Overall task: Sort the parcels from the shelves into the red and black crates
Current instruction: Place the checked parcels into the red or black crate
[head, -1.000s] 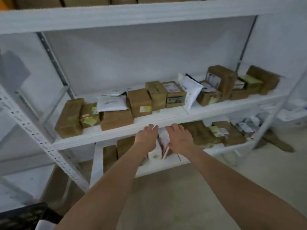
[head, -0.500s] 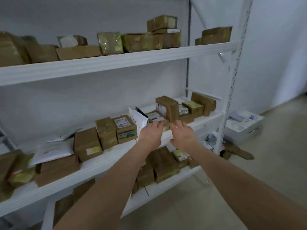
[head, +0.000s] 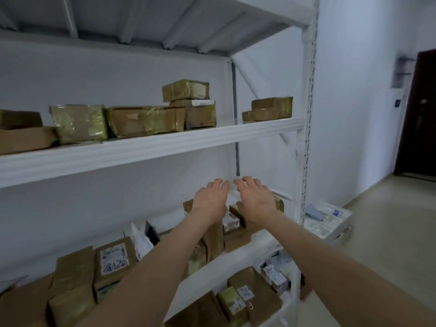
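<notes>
1. The left hand point(head: 210, 201) and the right hand point(head: 256, 202) are held side by side, palms down, fingers straight and relaxed. Nothing is grasped by either.
2. Brown parcels point(head: 238, 239) are found directly beneath both hands, on the middle shelf point(head: 236, 263). A labelled parcel point(head: 230, 223) lies between the wrists, and a tall parcel point(head: 213, 239) stands under the left wrist.
3. Step judged: reach before a pick. One parcel is best chosen and clasped on opposite sides.
4. It is best lifted straight up, so that touching neighbours are not dragged off the shelf edge.
5. The label is best kept facing up; sorting probably depends on it.
6. The red and black crates are not in view.
</notes>
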A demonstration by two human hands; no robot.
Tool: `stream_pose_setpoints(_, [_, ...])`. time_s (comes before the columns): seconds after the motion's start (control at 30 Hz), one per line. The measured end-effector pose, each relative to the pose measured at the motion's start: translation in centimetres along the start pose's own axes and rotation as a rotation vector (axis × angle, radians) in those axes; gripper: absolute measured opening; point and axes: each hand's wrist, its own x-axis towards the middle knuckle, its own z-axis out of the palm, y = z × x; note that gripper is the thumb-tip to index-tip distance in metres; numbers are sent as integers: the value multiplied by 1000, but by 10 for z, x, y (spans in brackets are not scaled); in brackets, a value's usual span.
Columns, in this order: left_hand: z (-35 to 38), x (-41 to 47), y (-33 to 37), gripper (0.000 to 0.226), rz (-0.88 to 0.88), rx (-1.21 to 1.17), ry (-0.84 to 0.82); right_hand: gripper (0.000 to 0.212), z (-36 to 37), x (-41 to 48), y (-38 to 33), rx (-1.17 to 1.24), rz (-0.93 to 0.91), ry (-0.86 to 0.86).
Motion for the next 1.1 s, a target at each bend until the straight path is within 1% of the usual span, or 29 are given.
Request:
stream_pose_setpoints(0.1, [-10,46,10,66,10,6,85,62,-13,36,33,22,13,75])
stream_pose_setpoints(0.23, [-31,98,21,56,16,25,220,55,-35,84,71,60,8,249])
stream_pose_setpoints(0.37, [-64,138,30,51,-14,26,435,49,-61,139,96,190,-35,444])
stream_pose_setpoints(0.47, [-93,162,31,48,-71,73,574,49,-81,175,100,339,-91,502])
stream_pose_setpoints(0.57, [-124,178,22,45,-162,100,674,51,-101,202,93,462,-154,440])
stream_pose_setpoints(0.67, [-150,184,3,48,-355,153,733,53,-116,225,81,688,-180,314])
stream_pose_setpoints(0.7, [-157,184,-4,52,-444,140,726,55,-119,232,75,768,-199,262])
stream_pose_setpoints(0.77, [-169,185,-17,58,-612,19,663,62,-126,243,62,935,-242,158])
stream_pose_setpoints(0.83, [-179,185,-30,64,-715,-109,589,68,-131,253,50,1078,-262,71])
stream_pose_setpoints(0.93, [-183,186,-47,65,-768,-173,515,75,-135,267,35,1202,-265,-21])
stream_pose_setpoints(1.0, [-182,190,-53,63,-785,-209,470,76,-136,275,26,1235,-270,-82])
stream_pose_setpoints(1.03, [-182,193,-54,61,-790,-223,441,74,-136,278,23,1237,-283,-102])
stream_pose_setpoints(1.1, [-182,198,-52,57,-785,-233,430,59,-138,282,21,1265,-298,-98])
